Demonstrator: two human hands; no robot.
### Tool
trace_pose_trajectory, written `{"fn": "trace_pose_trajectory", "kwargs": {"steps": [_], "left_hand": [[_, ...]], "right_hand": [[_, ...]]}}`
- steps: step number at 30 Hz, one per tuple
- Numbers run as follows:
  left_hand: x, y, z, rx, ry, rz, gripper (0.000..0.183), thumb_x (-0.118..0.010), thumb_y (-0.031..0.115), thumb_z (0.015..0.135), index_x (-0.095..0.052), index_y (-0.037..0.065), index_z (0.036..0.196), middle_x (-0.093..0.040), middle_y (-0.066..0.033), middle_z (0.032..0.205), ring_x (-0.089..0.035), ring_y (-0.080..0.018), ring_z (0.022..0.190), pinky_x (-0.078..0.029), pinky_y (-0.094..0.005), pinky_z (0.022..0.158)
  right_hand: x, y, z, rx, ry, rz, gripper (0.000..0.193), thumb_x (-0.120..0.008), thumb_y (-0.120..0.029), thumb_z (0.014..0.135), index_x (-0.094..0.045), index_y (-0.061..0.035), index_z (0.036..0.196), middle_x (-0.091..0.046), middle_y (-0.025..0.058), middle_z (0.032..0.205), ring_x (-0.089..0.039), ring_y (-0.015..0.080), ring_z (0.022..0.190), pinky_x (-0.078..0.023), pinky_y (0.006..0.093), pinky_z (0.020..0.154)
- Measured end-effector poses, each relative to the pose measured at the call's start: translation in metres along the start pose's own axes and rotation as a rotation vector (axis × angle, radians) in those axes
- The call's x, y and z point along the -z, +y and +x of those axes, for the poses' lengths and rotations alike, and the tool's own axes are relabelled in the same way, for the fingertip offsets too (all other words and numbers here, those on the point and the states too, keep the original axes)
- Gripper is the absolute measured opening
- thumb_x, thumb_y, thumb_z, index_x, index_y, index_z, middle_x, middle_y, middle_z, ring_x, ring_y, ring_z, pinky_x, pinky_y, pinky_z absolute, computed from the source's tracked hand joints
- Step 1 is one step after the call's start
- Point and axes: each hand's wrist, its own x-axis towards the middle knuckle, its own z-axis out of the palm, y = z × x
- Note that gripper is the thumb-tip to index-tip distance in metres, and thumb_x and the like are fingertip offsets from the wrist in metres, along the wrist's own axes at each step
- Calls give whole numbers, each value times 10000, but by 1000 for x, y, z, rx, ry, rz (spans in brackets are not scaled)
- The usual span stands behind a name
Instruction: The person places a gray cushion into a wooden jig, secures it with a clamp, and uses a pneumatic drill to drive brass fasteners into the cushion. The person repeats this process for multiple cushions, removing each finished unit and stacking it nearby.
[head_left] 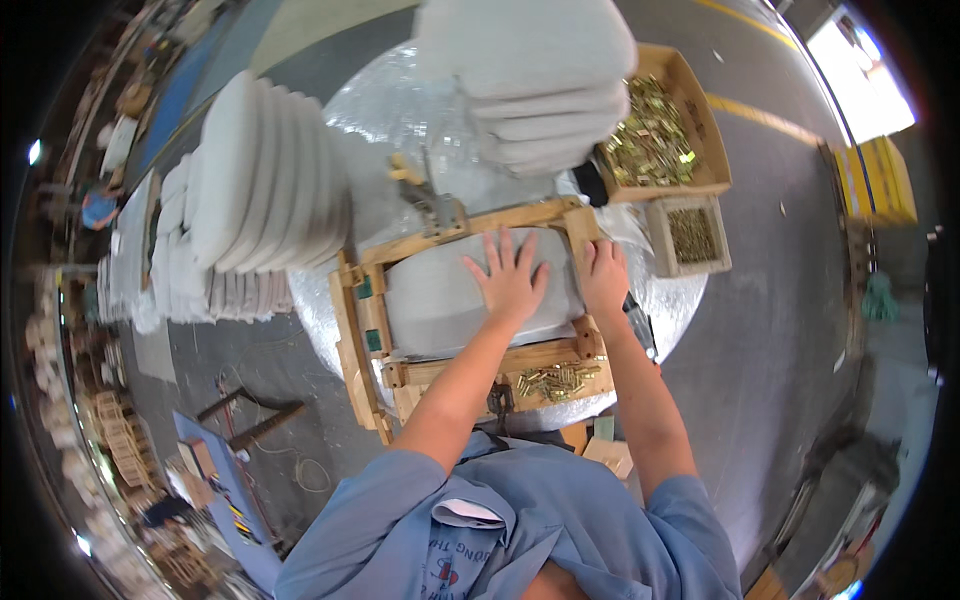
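A grey upholstered cushion (430,290) lies flat inside a wooden frame (480,357) on a round table covered in clear plastic wrap (675,305). My left hand (510,280) rests palm down on the cushion with its fingers spread. At the frame's right rail, my right hand (604,280) has its fingers closed over the wood; their undersides are hidden. Beside the right wrist sits a dark tool (640,325), partly covered by the forearm. A toggle clamp (425,200) with a yellow handle stands at the frame's far side. Brass-coloured metal fittings (558,381) lie in a heap at the near edge.
Grey cushions (530,100) are piled at the far side, with another stack (260,170) to the left. An open cardboard box (712,150) of brass-coloured hardware stands far right, near a small tray (692,264) of screws. A blue-topped bench (225,480) is at lower left.
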Motion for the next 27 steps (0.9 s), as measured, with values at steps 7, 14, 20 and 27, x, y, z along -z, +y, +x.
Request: {"fn": "trace_pose_trajectory", "kwargs": {"steps": [7, 14, 20, 27], "left_hand": [[51, -107, -61, -106, -96, -193, 600, -685, 388, 996, -553, 212, 1555, -408, -175, 1704, -347, -404, 1589, -202, -641, 1303], [82, -244, -42, 102, 293, -193, 659, -625, 419, 1064, -489, 40, 1586, -389, -252, 1698, -331, -452, 1587, -266, -593, 1289], [58, -261, 6, 124, -11, 38, 724, -426, 599, 1102, -433, 134, 1657, -357, -143, 1746, -244, -358, 1643, -125, -575, 1336], [38, -262, 12, 107, -73, 157, 718, -345, 646, 1102, -399, 219, 1678, -360, -104, 1748, -212, -370, 1649, -61, -651, 1321]], "right_hand": [[-59, -30, -63, 63, -42, -316, 859, -535, -549, 1067, -278, -31, 1703, -284, 238, 1757, -240, 464, 1621, -203, 663, 1273], [-52, -29, -62, 102, -91, -352, 836, -501, -546, 1087, -265, -40, 1708, -279, 244, 1758, -236, 467, 1621, -173, 653, 1290], [-54, -30, -61, 113, -109, -333, 850, -503, -557, 1081, -261, -38, 1708, -272, 257, 1758, -225, 480, 1622, -159, 665, 1289], [-64, -34, -60, 119, -105, -423, 807, -477, -510, 1095, -269, -23, 1703, -261, 318, 1737, -242, 523, 1600, -193, 717, 1242]]}}
